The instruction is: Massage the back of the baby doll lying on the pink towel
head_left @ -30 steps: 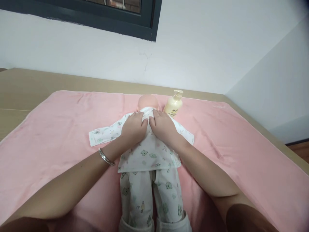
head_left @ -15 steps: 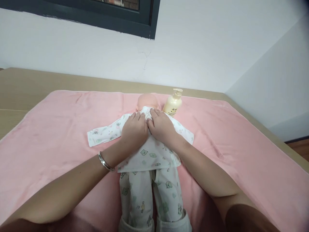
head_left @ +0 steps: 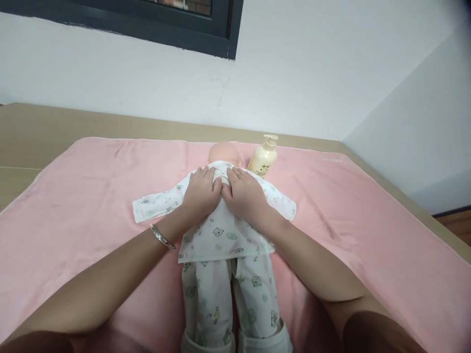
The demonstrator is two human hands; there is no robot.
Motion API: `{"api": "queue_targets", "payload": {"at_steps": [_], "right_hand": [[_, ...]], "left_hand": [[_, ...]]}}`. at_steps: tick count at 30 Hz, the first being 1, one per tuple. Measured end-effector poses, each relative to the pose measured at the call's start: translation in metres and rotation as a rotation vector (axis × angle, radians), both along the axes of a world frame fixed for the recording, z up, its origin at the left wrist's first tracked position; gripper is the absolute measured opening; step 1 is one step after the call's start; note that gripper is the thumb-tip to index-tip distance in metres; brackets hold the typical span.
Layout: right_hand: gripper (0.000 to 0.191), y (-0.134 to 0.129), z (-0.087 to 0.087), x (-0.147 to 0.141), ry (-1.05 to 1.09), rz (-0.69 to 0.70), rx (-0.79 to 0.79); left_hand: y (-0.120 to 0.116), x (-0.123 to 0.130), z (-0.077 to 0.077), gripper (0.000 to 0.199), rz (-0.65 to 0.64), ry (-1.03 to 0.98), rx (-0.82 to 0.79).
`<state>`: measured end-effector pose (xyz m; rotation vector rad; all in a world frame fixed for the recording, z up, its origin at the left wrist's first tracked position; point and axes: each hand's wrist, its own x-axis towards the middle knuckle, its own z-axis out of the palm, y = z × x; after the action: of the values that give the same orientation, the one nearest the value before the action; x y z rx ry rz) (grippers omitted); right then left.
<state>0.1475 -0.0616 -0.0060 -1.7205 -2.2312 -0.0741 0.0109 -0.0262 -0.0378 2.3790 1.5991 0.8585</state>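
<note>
A baby doll [head_left: 222,153] lies with its bald head away from me, dressed in a white printed top [head_left: 221,240] and matching trousers [head_left: 213,294]. Its face does not show. My left hand [head_left: 201,191], below a silver bangle [head_left: 162,237], rests flat on the left of the doll's upper body. Flat on the right side lies my right hand [head_left: 245,191], fingers pointing towards the head. Both thumbs nearly meet at the middle, and the cloth between them is wrinkled. Neither hand grips anything. The doll's sleeves stretch out to both sides.
Just right of the doll's head stands a pale yellow pump bottle [head_left: 263,159]. A pink blanket [head_left: 110,196] is spread under everything, on a wooden surface [head_left: 91,120]. Behind rises a white wall [head_left: 294,73] with a dark window frame [head_left: 184,34].
My left hand has shifted slightly left, and its thumb now stands out from the fingers. The right hand has moved very little. Doll and bottle stay in place.
</note>
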Motion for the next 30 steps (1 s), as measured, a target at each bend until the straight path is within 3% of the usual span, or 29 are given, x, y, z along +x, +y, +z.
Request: {"api": "queue_targets", "payload": {"at_steps": [22, 30], "right_hand": [[0.054, 0.003, -0.009, 0.000, 0.030, 0.010, 0.064], [0.056, 0.011, -0.005, 0.005, 0.033, 0.036, -0.018]], "left_hand": [[-0.007, 0.000, 0.011, 0.041, 0.011, 0.024, -0.006], [-0.008, 0.000, 0.008, 0.043, 0.003, 0.045, 0.030]]}}
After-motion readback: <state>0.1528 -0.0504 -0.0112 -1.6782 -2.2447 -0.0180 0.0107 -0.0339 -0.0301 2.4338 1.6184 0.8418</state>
